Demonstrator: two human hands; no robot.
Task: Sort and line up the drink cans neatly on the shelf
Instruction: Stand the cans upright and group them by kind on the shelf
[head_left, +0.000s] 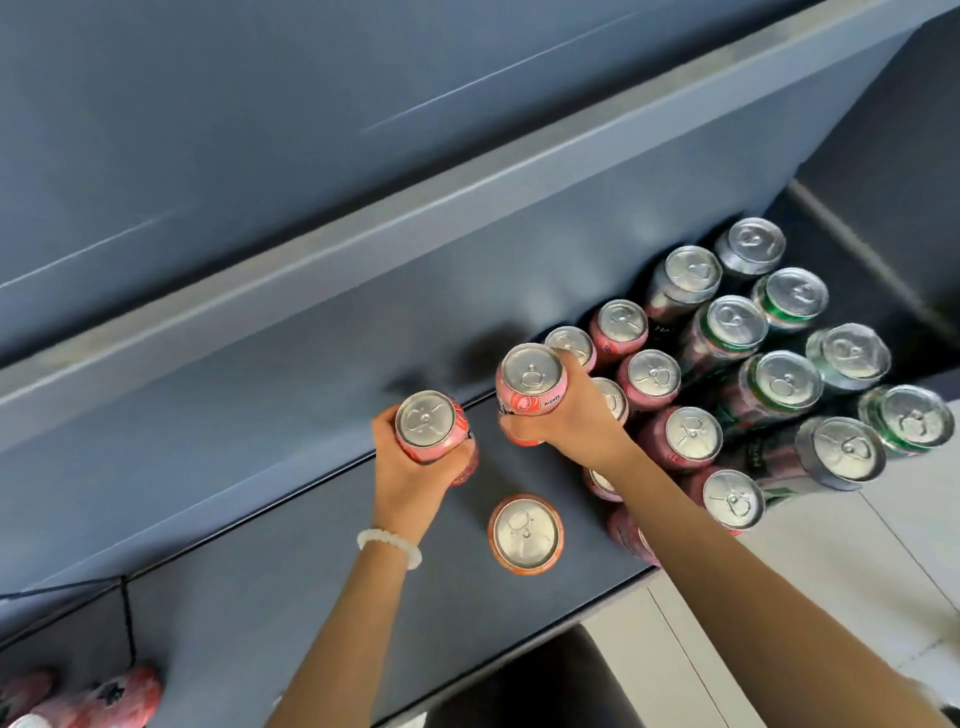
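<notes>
Both hands are loaded. The left hand (410, 467) grips a pink can (428, 428), fingers (462, 462) curled round its wall and hidden partly behind it. The right hand (566, 415) grips a second pink can (531, 387), fingers wrapped round the far side, thumb on the near side below the rim. Both cans stand upright, long axis vertical, lids facing the camera. Whether either base touches the shelf (291, 597) I cannot tell.

Key relation: the block of pink cans (653, 376) begins just beyond the right hand's fingertips, directly right of its held can, and runs diagonally away. Past that stand the taller silver and green cans (787, 382), well apart from either hand. The right hand is plainly the nearer to the pink block; the left-hand can sits one slot further out, with bare shelf behind it.

One orange can (525, 534) stands alone, upright, below and between the two wrists, touching nothing.

Judgement: the coming move is likely a sideways slide or set-down of the right-hand can against the pink block's open end, then the left-hand can beside it. Risk: the right forearm already crosses over several pink lids, so a careless drop of the wrist could knock them.

More pink cans (104, 696) lie at the bottom left corner, blurred.
</notes>
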